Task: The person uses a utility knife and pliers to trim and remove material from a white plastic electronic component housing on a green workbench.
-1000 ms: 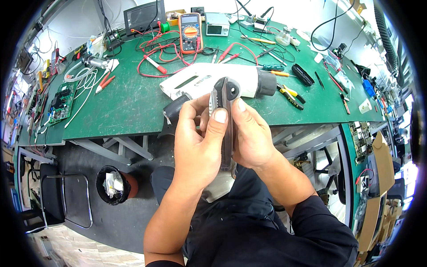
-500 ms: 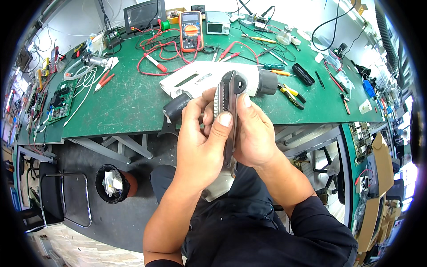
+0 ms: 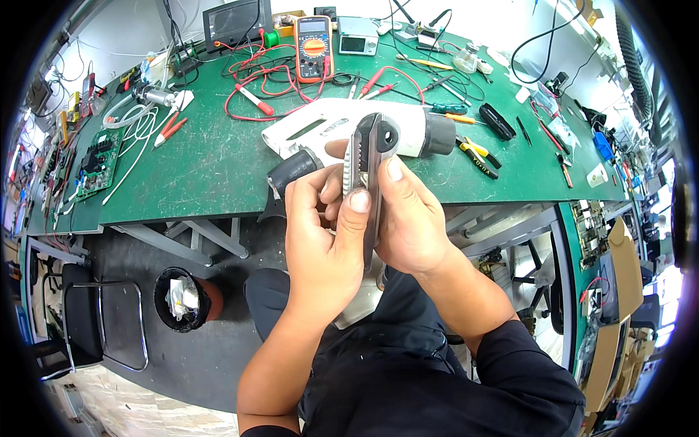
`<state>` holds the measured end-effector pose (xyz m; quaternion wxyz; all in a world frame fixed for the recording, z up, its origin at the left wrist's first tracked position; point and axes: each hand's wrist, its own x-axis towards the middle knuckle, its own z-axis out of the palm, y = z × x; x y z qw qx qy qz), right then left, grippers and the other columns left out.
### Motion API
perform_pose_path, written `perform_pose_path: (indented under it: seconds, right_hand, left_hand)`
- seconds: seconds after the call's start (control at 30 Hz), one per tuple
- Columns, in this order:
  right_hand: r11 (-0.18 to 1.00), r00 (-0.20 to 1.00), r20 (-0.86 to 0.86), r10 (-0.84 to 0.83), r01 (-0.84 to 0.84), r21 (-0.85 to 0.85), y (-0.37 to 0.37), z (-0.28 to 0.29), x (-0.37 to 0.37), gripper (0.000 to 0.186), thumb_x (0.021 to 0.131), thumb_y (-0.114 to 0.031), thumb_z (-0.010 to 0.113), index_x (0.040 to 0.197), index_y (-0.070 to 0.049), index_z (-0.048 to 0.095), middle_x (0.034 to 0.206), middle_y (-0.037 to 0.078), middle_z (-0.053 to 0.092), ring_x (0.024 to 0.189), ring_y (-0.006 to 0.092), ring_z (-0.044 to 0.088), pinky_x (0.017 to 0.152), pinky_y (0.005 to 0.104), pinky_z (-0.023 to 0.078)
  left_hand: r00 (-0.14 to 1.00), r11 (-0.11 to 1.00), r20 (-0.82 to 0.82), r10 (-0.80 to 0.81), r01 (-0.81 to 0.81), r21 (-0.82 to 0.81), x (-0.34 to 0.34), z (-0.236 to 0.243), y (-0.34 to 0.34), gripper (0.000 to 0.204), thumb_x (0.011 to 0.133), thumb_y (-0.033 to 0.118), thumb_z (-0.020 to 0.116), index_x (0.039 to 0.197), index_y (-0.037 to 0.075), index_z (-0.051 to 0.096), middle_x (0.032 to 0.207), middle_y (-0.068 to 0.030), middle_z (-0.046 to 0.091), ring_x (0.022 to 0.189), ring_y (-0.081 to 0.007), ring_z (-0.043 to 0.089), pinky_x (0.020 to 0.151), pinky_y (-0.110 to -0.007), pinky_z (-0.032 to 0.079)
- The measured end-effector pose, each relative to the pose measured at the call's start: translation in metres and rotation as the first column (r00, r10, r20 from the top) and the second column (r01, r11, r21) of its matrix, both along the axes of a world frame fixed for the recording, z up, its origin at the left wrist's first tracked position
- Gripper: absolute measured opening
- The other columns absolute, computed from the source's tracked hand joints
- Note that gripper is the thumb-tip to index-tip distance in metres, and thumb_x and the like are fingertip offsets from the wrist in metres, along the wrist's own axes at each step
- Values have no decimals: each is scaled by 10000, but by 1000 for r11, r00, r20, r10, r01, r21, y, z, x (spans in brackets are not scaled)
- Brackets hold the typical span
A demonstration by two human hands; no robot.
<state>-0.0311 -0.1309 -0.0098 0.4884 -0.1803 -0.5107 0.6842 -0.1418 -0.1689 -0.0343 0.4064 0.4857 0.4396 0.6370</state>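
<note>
Upright before me is a long, narrow dark part (image 3: 370,156) with a ribbed silvery-grey edge and a round hole near its top; its exact kind is unclear. My left hand (image 3: 328,218) grips its left side, with the thumb pressed on the face. From the right, my right hand (image 3: 411,218) holds it too, thumb near the hole; most of the right fingers are hidden behind it. Just beyond, on the green bench, lies a white housing (image 3: 328,124) with a black round end (image 3: 440,135) at right and a black cylinder (image 3: 293,172) at its lower left.
An orange multimeter (image 3: 314,47) with red and black leads stands at the back of the green bench (image 3: 196,175). Yellow-black pliers (image 3: 477,156) and a black case (image 3: 497,121) lie right. Red-handled pliers (image 3: 170,131) and a circuit board (image 3: 100,164) sit left. A bin (image 3: 188,298) stands below.
Both hands and the dark part have shifted slightly left, and the part has turned a little. The housing on the bench stays put.
</note>
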Motion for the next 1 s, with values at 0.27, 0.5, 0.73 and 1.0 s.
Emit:
perform_pose_path:
  seconds: [0.27, 0.5, 0.73, 1.0]
  right_hand:
    - [996, 998, -7, -64, 65, 67, -4, -4, -2, 511, 1067, -344, 398, 1411, 34, 402, 1135, 189, 639, 979, 229, 640, 884, 356, 518]
    - [955, 966, -50, -252, 241, -171, 1, 7, 1, 387, 1053, -284, 464, 1323, -8, 499, 1073, 154, 666, 893, 179, 660, 781, 330, 579]
    - [953, 962, 12, -274, 274, -133, 0, 5, 5, 372, 1035, -264, 527, 1301, -4, 532, 1010, 104, 668, 867, 158, 651, 761, 306, 566]
    - [945, 950, -27, -312, 307, -111, 7, 3, 8, 266, 1021, -204, 552, 1211, -20, 580, 1053, 112, 686, 871, 166, 672, 767, 306, 578]
  left_hand:
    - [993, 998, 119, -24, 31, -63, 3, 9, -3, 435, 985, 361, 628, 1198, -7, 538, 1023, -45, 579, 867, -85, 546, 746, -232, 459]
    - [975, 973, 122, -185, 199, -121, 1, 5, -16, 488, 969, 356, 656, 1207, -54, 542, 1011, -110, 647, 787, -116, 608, 659, -280, 511]
    - [978, 949, -42, -205, 188, -253, -3, 8, -30, 365, 981, 305, 645, 999, -56, 595, 739, -71, 657, 652, -99, 610, 595, -261, 498]
    - [932, 915, 192, -308, 346, -208, -8, -6, -32, 289, 1009, 226, 605, 1041, -60, 577, 873, -62, 636, 776, -114, 625, 719, -273, 526]
